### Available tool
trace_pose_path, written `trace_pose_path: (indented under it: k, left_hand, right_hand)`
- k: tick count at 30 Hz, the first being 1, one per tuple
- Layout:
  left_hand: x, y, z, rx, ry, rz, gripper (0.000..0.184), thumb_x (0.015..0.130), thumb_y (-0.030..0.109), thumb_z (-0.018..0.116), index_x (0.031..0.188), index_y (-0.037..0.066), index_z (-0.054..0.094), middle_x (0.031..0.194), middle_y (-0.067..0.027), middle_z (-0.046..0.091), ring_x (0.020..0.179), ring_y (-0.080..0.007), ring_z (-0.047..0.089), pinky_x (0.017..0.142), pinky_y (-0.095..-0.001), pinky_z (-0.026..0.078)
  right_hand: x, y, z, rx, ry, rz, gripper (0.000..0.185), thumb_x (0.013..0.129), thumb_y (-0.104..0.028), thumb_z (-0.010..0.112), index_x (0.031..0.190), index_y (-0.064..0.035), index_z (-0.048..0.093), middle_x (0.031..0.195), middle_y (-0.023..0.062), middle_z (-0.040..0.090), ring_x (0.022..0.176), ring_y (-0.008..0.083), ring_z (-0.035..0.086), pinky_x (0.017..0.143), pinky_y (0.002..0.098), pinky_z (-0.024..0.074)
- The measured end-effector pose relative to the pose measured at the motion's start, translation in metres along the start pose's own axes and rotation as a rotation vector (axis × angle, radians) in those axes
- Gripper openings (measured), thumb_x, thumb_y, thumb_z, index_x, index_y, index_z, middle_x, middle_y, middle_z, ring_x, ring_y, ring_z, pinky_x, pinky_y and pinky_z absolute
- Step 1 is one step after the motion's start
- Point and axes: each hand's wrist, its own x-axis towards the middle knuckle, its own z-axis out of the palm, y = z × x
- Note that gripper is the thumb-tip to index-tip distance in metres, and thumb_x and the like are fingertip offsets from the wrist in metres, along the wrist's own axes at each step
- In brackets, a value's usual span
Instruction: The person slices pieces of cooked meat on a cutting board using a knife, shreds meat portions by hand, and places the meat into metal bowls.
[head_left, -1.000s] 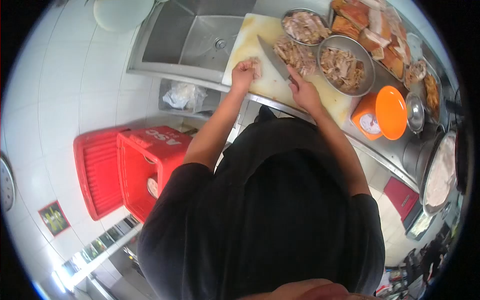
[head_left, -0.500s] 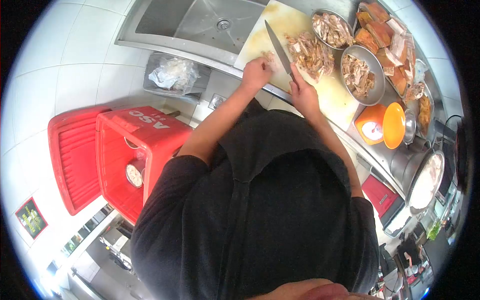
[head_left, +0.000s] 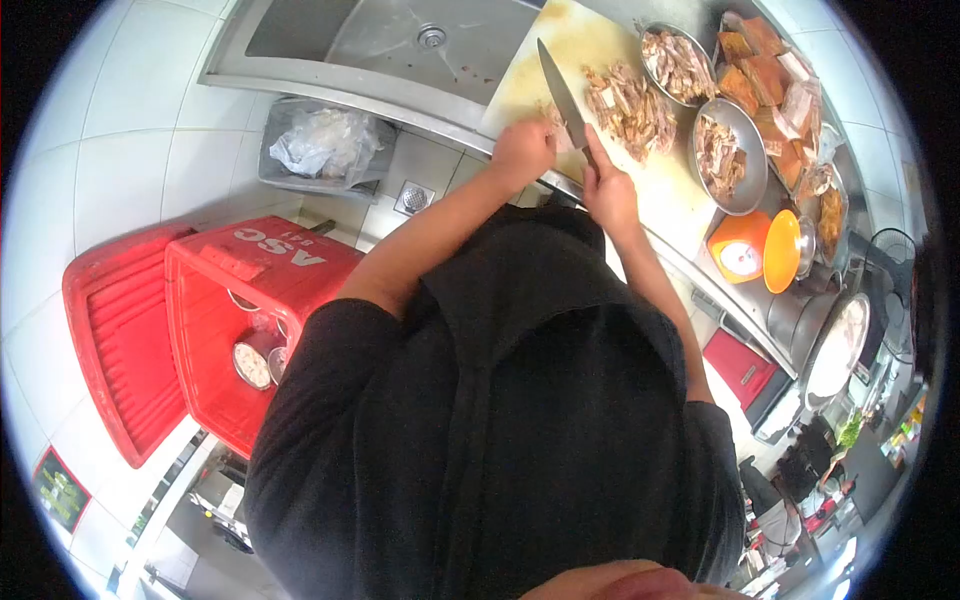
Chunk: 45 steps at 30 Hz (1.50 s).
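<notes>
My right hand (head_left: pixel 609 192) is wrapped round the handle of a long kitchen knife (head_left: pixel 562 92), whose blade points away from me over the cutting board (head_left: pixel 682 200). My left hand (head_left: pixel 525 152) rests at the board's near edge, left of the blade, with its fingers curled. Small meat scraps (head_left: pixel 556 122) lie by its fingertips; whether it grips any is hidden. To the right of the knife is a pile of sliced meat (head_left: pixel 630 108). Two metal bowls hold more cut meat: one bowl (head_left: pixel 752 145) at the board's right side, another bowl (head_left: pixel 648 38) farther back.
A steel sink (head_left: pixel 385 70) adjoins the board on the left. Large browned meat slabs (head_left: pixel 765 78) fill a tray at the back right. An orange scale (head_left: pixel 738 246) stands on the counter. Below left are a lined bin (head_left: pixel 325 150) and an open red cool box (head_left: pixel 215 350).
The whole view has shifted slightly, with the counter things a little to the right and the cool box lower left. My hands and the knife keep nearly the same places at the board.
</notes>
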Motion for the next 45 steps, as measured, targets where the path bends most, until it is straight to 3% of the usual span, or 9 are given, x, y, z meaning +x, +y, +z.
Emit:
trace_pose_path:
  k: [3, 8, 14, 20, 23, 25, 30, 37, 45]
  left_hand:
    - [0.001, -0.004, 0.004, -0.015, 0.013, 0.047, 0.016, 0.089, 0.019, 0.069, 0.092, 0.004, 0.073, 0.085, -0.0234, 0.073, 0.082, -0.0456, 0.071, 0.076, -0.0554, 0.058]
    - [0.0, -0.011, 0.007, 0.08, -0.014, 0.027, 0.017, 0.091, 0.023, 0.069, 0.094, 0.008, 0.075, 0.085, -0.0222, 0.073, 0.08, -0.0452, 0.072, 0.074, -0.0557, 0.058]
    - [-0.007, -0.011, 0.006, 0.025, -0.02, 0.035, 0.018, 0.091, 0.024, 0.068, 0.093, 0.009, 0.076, 0.084, -0.0216, 0.073, 0.08, -0.0441, 0.072, 0.073, -0.0554, 0.059]
    - [-0.003, -0.017, 0.006, 0.044, 0.042, 0.091, 0.017, 0.091, 0.025, 0.069, 0.096, 0.012, 0.078, 0.084, -0.0197, 0.074, 0.079, -0.043, 0.072, 0.071, -0.0543, 0.059]
    - [-0.003, -0.012, 0.0, 0.027, 0.002, 0.081, 0.018, 0.091, 0.025, 0.069, 0.1, 0.012, 0.078, 0.084, -0.0187, 0.074, 0.079, -0.0423, 0.072, 0.073, -0.054, 0.059]
    - [-0.009, -0.013, -0.003, 0.011, -0.024, 0.073, 0.018, 0.091, 0.026, 0.068, 0.098, 0.011, 0.077, 0.086, -0.0185, 0.074, 0.081, -0.0423, 0.072, 0.075, -0.0545, 0.059]
    - [-0.01, -0.019, -0.015, 0.029, 0.019, 0.111, 0.018, 0.09, 0.024, 0.067, 0.09, 0.008, 0.074, 0.092, -0.0191, 0.072, 0.086, -0.0422, 0.071, 0.078, -0.0547, 0.058]
    - [-0.013, -0.03, -0.019, 0.076, 0.074, 0.255, 0.018, 0.089, 0.021, 0.071, 0.099, 0.007, 0.077, 0.096, -0.017, 0.071, 0.089, -0.0398, 0.07, 0.078, -0.0503, 0.059]
    - [-0.022, -0.04, -0.024, -0.078, 0.186, 0.306, 0.014, 0.088, 0.014, 0.074, 0.099, 0.005, 0.077, 0.092, -0.0157, 0.07, 0.08, -0.035, 0.07, 0.071, -0.0433, 0.058]
  right_hand:
    - [0.011, -0.003, -0.011, 0.014, 0.083, -0.091, 0.068, 0.096, -0.008, 0.066, 0.159, -0.0261, 0.048, 0.091, 0.0268, 0.073, 0.08, 0.0452, 0.072, 0.075, 0.0522, 0.0589]
    - [-0.013, -0.022, -0.02, 0.2, 0.209, -0.136, 0.063, 0.099, -0.008, 0.064, 0.159, -0.0216, 0.05, 0.112, 0.0261, 0.074, 0.095, 0.0422, 0.075, 0.085, 0.047, 0.0608]
    - [-0.001, -0.013, -0.01, 0.057, -0.001, 0.003, 0.064, 0.098, -0.008, 0.064, 0.158, -0.0241, 0.049, 0.102, 0.0268, 0.074, 0.084, 0.044, 0.074, 0.076, 0.0508, 0.0591]
    - [-0.016, -0.014, -0.003, 0.143, 0.259, -0.243, 0.067, 0.098, -0.006, 0.063, 0.16, -0.0251, 0.046, 0.105, 0.0276, 0.074, 0.088, 0.0454, 0.074, 0.082, 0.0497, 0.0603]
    - [-0.011, 0.008, 0.017, 0.162, 0.061, -0.08, 0.068, 0.097, -0.005, 0.063, 0.16, -0.0249, 0.047, 0.103, 0.0278, 0.074, 0.088, 0.0457, 0.074, 0.082, 0.0499, 0.0602]
    - [0.0, -0.004, -0.005, 0.138, -0.069, 0.085, 0.068, 0.096, -0.005, 0.064, 0.159, -0.0252, 0.048, 0.105, 0.0274, 0.075, 0.091, 0.045, 0.074, 0.082, 0.0495, 0.0604]
    - [-0.012, -0.038, -0.031, 0.256, 0.186, -0.087, 0.061, 0.102, -0.005, 0.062, 0.16, -0.0157, 0.046, 0.126, 0.0247, 0.073, 0.119, 0.0344, 0.073, 0.098, 0.0398, 0.0583]
    - [-0.013, -0.005, 0.019, 0.217, 0.099, -0.121, 0.067, 0.097, -0.002, 0.063, 0.159, -0.0234, 0.049, 0.113, 0.0257, 0.075, 0.094, 0.0437, 0.075, 0.082, 0.048, 0.0609]
    - [-0.016, -0.03, -0.017, 0.223, 0.204, -0.172, 0.062, 0.099, -0.005, 0.064, 0.158, -0.0164, 0.05, 0.122, 0.0259, 0.073, 0.112, 0.0379, 0.074, 0.093, 0.0429, 0.0598]
